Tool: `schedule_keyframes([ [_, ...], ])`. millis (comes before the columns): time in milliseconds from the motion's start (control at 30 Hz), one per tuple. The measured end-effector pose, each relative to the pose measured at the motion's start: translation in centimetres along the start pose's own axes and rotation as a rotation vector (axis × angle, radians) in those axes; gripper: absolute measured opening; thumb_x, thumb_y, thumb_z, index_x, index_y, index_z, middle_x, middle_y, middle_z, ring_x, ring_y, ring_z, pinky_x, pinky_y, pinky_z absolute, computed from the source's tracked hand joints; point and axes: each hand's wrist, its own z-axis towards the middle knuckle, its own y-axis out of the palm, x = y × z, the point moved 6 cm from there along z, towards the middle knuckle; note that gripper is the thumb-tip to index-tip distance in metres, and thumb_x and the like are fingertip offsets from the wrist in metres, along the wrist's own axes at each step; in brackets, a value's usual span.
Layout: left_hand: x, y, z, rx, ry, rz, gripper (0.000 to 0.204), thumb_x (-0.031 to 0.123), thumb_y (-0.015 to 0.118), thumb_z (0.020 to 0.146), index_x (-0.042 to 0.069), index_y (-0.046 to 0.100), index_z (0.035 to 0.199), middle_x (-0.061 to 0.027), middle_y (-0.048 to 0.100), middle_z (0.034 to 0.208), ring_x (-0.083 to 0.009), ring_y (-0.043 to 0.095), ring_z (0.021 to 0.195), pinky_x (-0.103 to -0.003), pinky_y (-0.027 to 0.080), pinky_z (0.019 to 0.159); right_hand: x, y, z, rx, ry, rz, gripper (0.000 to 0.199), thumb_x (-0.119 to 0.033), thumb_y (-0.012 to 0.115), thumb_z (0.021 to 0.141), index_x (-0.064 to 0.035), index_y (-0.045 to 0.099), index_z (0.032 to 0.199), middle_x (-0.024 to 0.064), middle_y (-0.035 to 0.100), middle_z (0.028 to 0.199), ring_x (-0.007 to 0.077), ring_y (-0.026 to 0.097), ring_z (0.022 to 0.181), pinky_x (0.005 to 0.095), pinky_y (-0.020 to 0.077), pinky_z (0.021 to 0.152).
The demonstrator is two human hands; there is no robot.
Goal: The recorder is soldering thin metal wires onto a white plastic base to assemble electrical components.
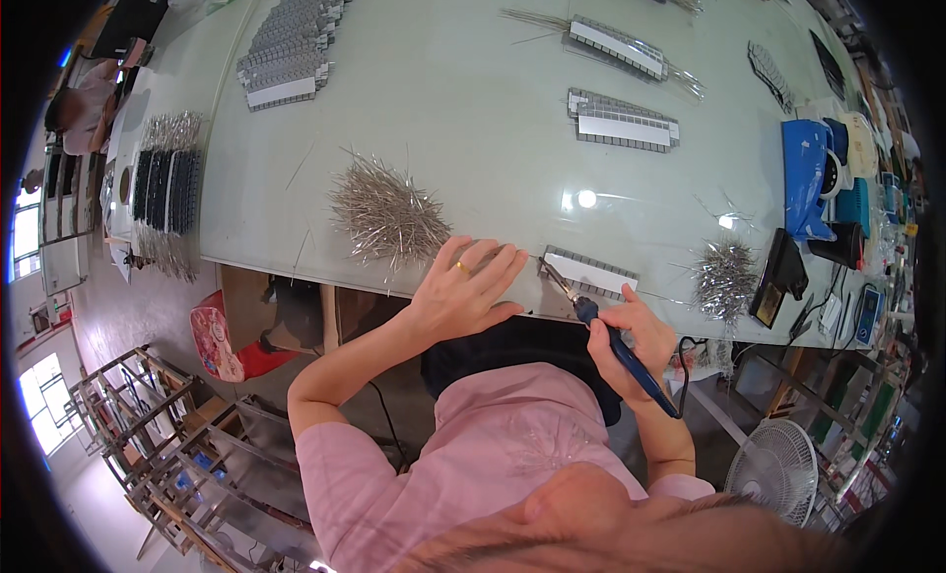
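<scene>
My right hand [631, 338] grips a blue-handled soldering iron [603, 329], whose metal tip rests at the left end of a small grey-and-white cell strip [591, 271] at the table's near edge. My left hand [463, 289] lies flat on the glass table [473, 110] just left of that strip, fingers spread and pointing toward it. A ring shows on one finger. A loose heap of thin silver wire ribbons [387, 216] sits just beyond my left hand.
More cell strips [623, 120] and a long stack [291, 46] lie farther back. A second wire heap [724, 277], a black iron stand [781, 274] and a blue device [806, 174] crowd the right side. A white fan [778, 467] stands below.
</scene>
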Motion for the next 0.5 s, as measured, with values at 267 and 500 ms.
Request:
schedule_keyframes([
  [267,0.10,-0.23,0.15,0.007,0.008,0.026,0.063,0.042,0.072,0.076,0.008,0.061,0.128,-0.0044,0.058,0.126,-0.0223,0.052,0.115,-0.047,0.040,0.097,-0.05,-0.02,0.05,0.011,-0.035,-0.012,0.018,-0.001,0.073,0.074,-0.0038,0.060,0.087,0.0081,0.065,0.073,0.0251,0.066,0.065,0.0497,0.0563,0.088],
  [500,0.01,-0.29,0.25,-0.001,0.011,0.016,0.064,0.043,0.072,0.076,0.008,0.061,0.128,-0.0041,0.058,0.127,-0.0221,0.052,0.115,-0.048,0.040,0.097,-0.18,0.29,0.29,0.017,0.012,0.021,0.012,0.000,0.070,0.075,-0.0029,0.062,0.083,0.0085,0.066,0.071,0.0222,0.067,0.063,0.0515,0.0510,0.096],
])
